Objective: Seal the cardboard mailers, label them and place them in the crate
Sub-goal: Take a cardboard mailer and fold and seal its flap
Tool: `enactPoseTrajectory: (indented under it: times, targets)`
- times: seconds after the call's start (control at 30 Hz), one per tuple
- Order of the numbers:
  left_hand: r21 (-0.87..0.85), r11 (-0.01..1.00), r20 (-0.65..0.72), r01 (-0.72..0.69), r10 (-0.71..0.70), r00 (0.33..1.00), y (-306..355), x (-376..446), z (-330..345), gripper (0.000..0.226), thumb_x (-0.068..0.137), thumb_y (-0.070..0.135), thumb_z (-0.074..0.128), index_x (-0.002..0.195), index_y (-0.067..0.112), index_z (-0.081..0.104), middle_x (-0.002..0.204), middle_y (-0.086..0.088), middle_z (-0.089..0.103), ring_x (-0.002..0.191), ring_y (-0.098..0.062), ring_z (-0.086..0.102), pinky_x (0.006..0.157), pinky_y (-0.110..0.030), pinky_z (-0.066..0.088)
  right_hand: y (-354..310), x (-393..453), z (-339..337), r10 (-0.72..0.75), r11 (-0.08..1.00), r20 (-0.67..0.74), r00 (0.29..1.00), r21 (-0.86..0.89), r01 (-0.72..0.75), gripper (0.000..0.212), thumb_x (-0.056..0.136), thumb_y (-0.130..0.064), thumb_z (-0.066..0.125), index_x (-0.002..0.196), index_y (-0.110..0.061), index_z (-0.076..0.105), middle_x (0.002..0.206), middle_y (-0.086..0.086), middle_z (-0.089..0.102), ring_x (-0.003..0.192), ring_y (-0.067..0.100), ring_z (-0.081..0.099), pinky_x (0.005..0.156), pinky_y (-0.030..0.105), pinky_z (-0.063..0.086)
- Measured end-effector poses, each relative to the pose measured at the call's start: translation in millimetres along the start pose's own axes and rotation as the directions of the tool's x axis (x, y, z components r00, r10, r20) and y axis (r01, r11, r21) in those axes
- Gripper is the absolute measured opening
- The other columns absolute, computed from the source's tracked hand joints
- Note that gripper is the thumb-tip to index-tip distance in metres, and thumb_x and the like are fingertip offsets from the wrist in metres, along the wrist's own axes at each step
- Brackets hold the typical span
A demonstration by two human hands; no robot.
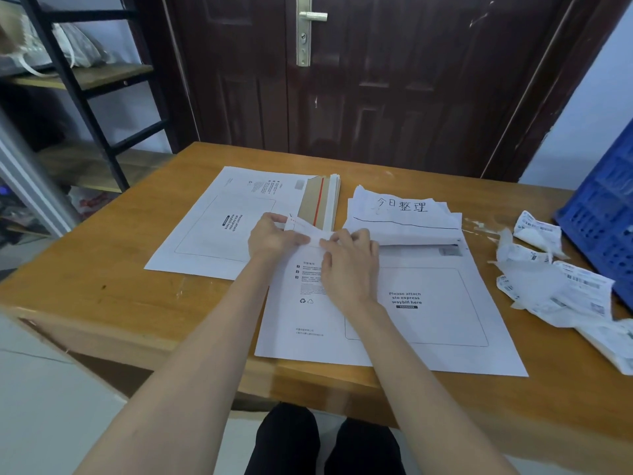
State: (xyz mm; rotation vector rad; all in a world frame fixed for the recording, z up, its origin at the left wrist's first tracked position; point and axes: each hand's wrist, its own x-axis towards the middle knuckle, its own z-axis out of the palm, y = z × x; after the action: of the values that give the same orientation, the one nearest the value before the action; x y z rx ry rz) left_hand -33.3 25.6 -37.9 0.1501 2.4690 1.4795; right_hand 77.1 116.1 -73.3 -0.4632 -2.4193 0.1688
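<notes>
- Mailers lay on the wooden table: the near mailer sat in the lower middle of the frame, printed side up, and we read "Please attach sto express waybill here" inside its outlined box.
- We saw the left hand at the centre of the frame, its fingers and thumb pinching a narrow white strip at the top edge of the near mailer.
- We saw the right hand just beside it, fingers curled and pinching the same strip from the other end; the two hands almost touched.
- A second mailer lay at centre left, turned sideways, its brown flap open and showing a red line along it.
- We noted a stack of white papers right of the flap, above the near mailer, the top sheet bearing handwritten characters.
- Crumpled shipping labels and torn backing scraps lay at the right of the frame, well apart from the hands.
- We saw the blue crate at the right edge, touching the table beside the labels; we could not tell what it held.
- A dark door stood behind the table, and a metal shelf filled the upper left.
</notes>
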Motion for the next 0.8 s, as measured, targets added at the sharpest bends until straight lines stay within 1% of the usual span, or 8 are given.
enactPoseTrajectory:
  times: [0.07, 0.17, 0.27, 0.4, 0.47, 0.6, 0.7, 0.8]
  targets:
    - [0.005, 1.000, -0.005, -0.006, 0.006, 1.000, -1, 0, 0, 0.049, 0.069, 0.024, 0.083, 0.107, 0.020, 0.052, 0.097, 0.001, 0.061, 0.089, -0.019, 0.059, 0.075, -0.027, 0.043, -2, 2, -1, -0.093, 0.993, 0.068, 0.993, 0.079, 0.087, 0.047, 0.074, 0.004, 0.055, 0.114, -0.018, 0.067, 0.110, -0.006, 0.065, 0.106, 0.025, 0.048, 0.085, 0.029, 0.027]
    - [0.025, 0.997, 0.015, -0.069, 0.069, 0.998, -9, 0, -1, 0.031, 0.071, 0.029, 0.081, 0.094, 0.021, 0.061, 0.094, 0.001, 0.068, 0.086, -0.020, 0.064, 0.075, -0.031, 0.050, -4, 3, -5, -0.116, 0.992, 0.244, 0.963, 0.072, 0.102, 0.057, 0.084, 0.001, 0.044, 0.134, -0.025, 0.052, 0.125, -0.010, 0.058, 0.115, 0.020, 0.045, 0.090, 0.030, 0.024]
    - [-0.001, 0.988, 0.033, -0.154, 0.154, 0.988, -15, -1, -3, 0.011, 0.080, 0.029, 0.073, 0.080, 0.021, 0.065, 0.080, 0.004, 0.069, 0.083, -0.021, 0.068, 0.077, -0.034, 0.053, -2, 1, -4, -0.105, 0.994, 0.276, 0.955, 0.050, 0.094, 0.050, 0.091, -0.006, 0.040, 0.135, -0.026, 0.050, 0.130, -0.012, 0.053, 0.117, 0.019, 0.041, 0.091, 0.030, 0.022]
    - [0.001, 0.978, -0.014, -0.208, 0.208, 0.978, -15, -3, -2, 0.029, 0.079, 0.033, 0.073, 0.060, 0.023, 0.054, 0.063, 0.005, 0.056, 0.065, -0.016, 0.054, 0.062, -0.029, 0.040, -2, 1, -3, -0.085, 0.994, 0.247, 0.965, 0.084, 0.067, 0.040, 0.097, -0.022, 0.031, 0.131, -0.030, 0.051, 0.125, -0.012, 0.054, 0.112, 0.018, 0.043, 0.093, 0.032, 0.024]
    - [-0.012, 0.980, -0.011, -0.198, 0.197, 0.980, -15, -3, -2, 0.021, 0.077, 0.027, 0.074, 0.061, 0.024, 0.060, 0.065, 0.006, 0.063, 0.067, -0.016, 0.060, 0.066, -0.030, 0.047, -4, 1, -4, -0.072, 0.995, 0.275, 0.959, 0.086, 0.051, 0.040, 0.100, -0.028, 0.028, 0.131, -0.033, 0.052, 0.127, -0.015, 0.052, 0.112, 0.017, 0.041, 0.096, 0.032, 0.024]
    - [-0.038, 0.977, 0.004, -0.210, 0.210, 0.978, -17, -2, -1, 0.016, 0.078, 0.020, 0.070, 0.064, 0.026, 0.067, 0.060, 0.011, 0.064, 0.065, -0.016, 0.059, 0.065, -0.029, 0.046, -6, 8, -9, -0.031, 0.990, 0.381, 0.924, 0.141, -0.025, 0.041, 0.100, -0.026, 0.030, 0.132, -0.035, 0.053, 0.132, -0.017, 0.048, 0.120, 0.013, 0.036, 0.102, 0.032, 0.021]
    - [-0.051, 0.977, 0.017, -0.208, 0.209, 0.978, -17, -3, -1, 0.010, 0.077, 0.022, 0.071, 0.067, 0.021, 0.070, 0.054, 0.010, 0.063, 0.061, -0.017, 0.059, 0.062, -0.028, 0.046, -3, 21, -19, -0.006, 0.969, 0.507, 0.862, 0.215, -0.120, 0.039, 0.100, -0.030, 0.034, 0.133, -0.030, 0.053, 0.139, -0.011, 0.048, 0.128, 0.014, 0.036, 0.106, 0.033, 0.024]
    - [-0.117, 0.984, 0.049, -0.137, 0.144, 0.988, -14, -5, -7, 0.019, 0.068, 0.029, 0.070, 0.079, 0.015, 0.075, 0.078, -0.004, 0.074, 0.080, -0.028, 0.070, 0.080, -0.040, 0.056, 6, 24, -29, 0.155, 0.749, 0.463, 0.873, 0.521, -0.410, 0.033, 0.094, -0.019, 0.049, 0.125, -0.022, 0.060, 0.129, -0.005, 0.056, 0.121, 0.015, 0.050, 0.102, 0.030, 0.037]
